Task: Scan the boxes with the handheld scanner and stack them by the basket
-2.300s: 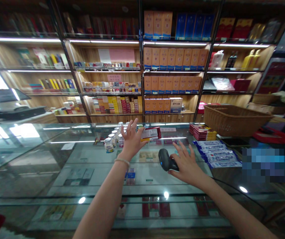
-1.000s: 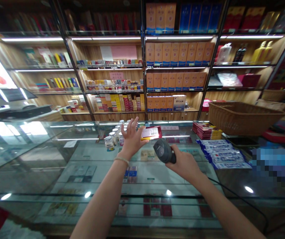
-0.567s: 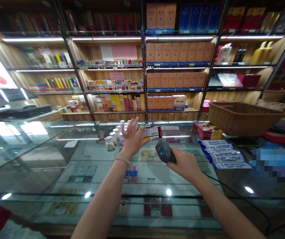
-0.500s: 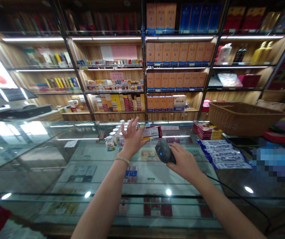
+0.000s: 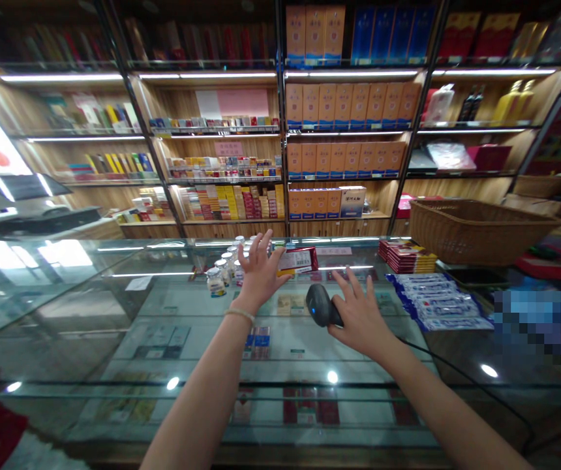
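My left hand is raised over the glass counter and holds a red box by its left end, between thumb and fingers; the other fingers fan upward. The box's white barcode label faces me. Just below and right of the box, a black barcode scanner with a blue light lies low over the glass. My right hand rests at the scanner's handle with its fingers spread apart, no longer wrapped round it. A black cable runs from the scanner off to the right.
Several small white-capped bottles stand on the glass left of my left hand. Blue packets, a stack of red packs and a wicker basket sit on the right. Shelves of boxed goods fill the wall behind the counter.
My right hand, which gripped the scanner and aimed it at the box, has lowered it toward the glass and spread its fingers. The left hand has kept the red box still.
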{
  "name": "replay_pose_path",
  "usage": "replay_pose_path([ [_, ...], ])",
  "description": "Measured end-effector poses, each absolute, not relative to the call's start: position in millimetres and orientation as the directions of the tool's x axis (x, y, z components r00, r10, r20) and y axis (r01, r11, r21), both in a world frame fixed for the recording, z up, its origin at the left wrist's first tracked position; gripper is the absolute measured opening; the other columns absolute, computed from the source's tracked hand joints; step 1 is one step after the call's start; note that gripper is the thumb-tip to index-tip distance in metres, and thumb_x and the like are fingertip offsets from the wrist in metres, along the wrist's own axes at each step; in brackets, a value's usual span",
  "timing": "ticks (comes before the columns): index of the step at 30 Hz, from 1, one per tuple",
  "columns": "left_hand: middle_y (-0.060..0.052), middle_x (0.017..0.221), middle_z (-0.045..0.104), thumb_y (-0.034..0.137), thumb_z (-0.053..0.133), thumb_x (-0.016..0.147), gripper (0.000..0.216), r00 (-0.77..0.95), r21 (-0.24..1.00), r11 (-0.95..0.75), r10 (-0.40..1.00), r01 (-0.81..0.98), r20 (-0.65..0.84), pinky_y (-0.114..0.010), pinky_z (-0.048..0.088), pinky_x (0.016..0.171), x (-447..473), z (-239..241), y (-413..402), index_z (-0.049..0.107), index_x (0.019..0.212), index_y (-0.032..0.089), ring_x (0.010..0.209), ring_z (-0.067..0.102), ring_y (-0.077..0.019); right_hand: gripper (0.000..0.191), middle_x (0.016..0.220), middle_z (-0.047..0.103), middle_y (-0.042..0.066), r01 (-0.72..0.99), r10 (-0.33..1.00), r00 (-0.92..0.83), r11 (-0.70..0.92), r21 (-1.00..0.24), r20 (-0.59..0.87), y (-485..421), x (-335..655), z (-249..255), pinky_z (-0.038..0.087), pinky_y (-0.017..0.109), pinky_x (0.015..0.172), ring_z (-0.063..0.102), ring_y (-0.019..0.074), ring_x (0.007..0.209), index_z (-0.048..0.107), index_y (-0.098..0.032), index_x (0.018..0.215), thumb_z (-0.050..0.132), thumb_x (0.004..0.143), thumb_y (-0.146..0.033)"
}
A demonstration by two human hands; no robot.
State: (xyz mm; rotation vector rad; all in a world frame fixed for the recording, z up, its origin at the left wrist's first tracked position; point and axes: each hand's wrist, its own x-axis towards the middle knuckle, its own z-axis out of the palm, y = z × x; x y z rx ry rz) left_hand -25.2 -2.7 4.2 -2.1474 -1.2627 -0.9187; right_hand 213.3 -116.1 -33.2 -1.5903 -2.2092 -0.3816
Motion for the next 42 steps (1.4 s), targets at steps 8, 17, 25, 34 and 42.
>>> replay_pose_path([
  [8, -0.015, 0.168, 0.031, 0.046, 0.084, 0.074, 0.061, 0.348, -0.074, -0.451, 0.565, 0.89, 0.748, -0.065, 0.0, 0.125, -26, 3, -1, 0.063, 0.128, 0.028, 0.154, 0.025, -0.039, 0.037, 0.169, 0.026, 0.016, 0.925, 0.861, -0.35, 0.381, -0.01, 0.37, -118, 215, -37, 0.0, 0.077, 0.12, 0.009, 0.0415, 0.158, 0.068, -0.016, 0.108, 0.064, 0.082, -0.042],
  [17, -0.016, 0.167, 0.032, 0.045, 0.088, 0.07, 0.066, 0.356, -0.101, -0.437, 0.554, 0.894, 0.752, -0.066, 0.001, 0.125, -25, 4, -3, 0.064, 0.128, 0.027, 0.154, 0.026, -0.0395, 0.066, 0.17, 0.019, 0.021, 0.916, 0.888, -0.386, 0.401, -0.014, 0.249, -99, 244, 0, 0.008, 0.074, 0.121, 0.01, 0.0395, 0.159, 0.06, -0.017, 0.134, 0.056, 0.09, -0.067],
  [25, -0.017, 0.166, 0.033, 0.046, 0.09, 0.067, 0.069, 0.353, -0.099, -0.429, 0.565, 0.898, 0.746, -0.068, 0.002, 0.124, -26, 4, -4, 0.064, 0.128, 0.027, 0.153, 0.029, -0.0412, 0.065, 0.171, 0.022, 0.016, 0.961, 0.797, -0.253, 0.272, 0.047, 0.548, -41, 234, 22, 0.007, 0.074, 0.12, 0.011, 0.0404, 0.158, 0.046, -0.023, 0.153, 0.051, 0.097, -0.057],
  [34, -0.016, 0.167, 0.033, 0.05, 0.088, 0.068, 0.068, 0.379, -0.133, -0.439, 0.541, 0.889, 0.751, -0.066, 0.002, 0.125, -26, 2, -2, 0.064, 0.127, 0.028, 0.153, 0.029, -0.0399, 0.068, 0.169, 0.027, 0.014, 0.963, 0.728, -0.229, 0.266, 0.041, 0.646, -31, 229, -7, 0.012, 0.069, 0.121, 0.016, 0.0391, 0.157, 0.046, -0.026, 0.152, 0.061, 0.092, -0.057],
  [42, -0.016, 0.166, 0.034, 0.052, 0.086, 0.07, 0.063, 0.424, -0.144, -0.487, 0.534, 0.861, 0.731, -0.065, 0.0, 0.125, -22, 1, -2, 0.065, 0.124, 0.027, 0.153, 0.028, -0.0394, 0.068, 0.165, 0.034, 0.014, 0.961, 0.713, -0.218, 0.277, 0.018, 0.666, -33, 233, -15, 0.013, 0.067, 0.12, 0.02, 0.0381, 0.155, 0.048, -0.028, 0.149, 0.065, 0.09, -0.056],
])
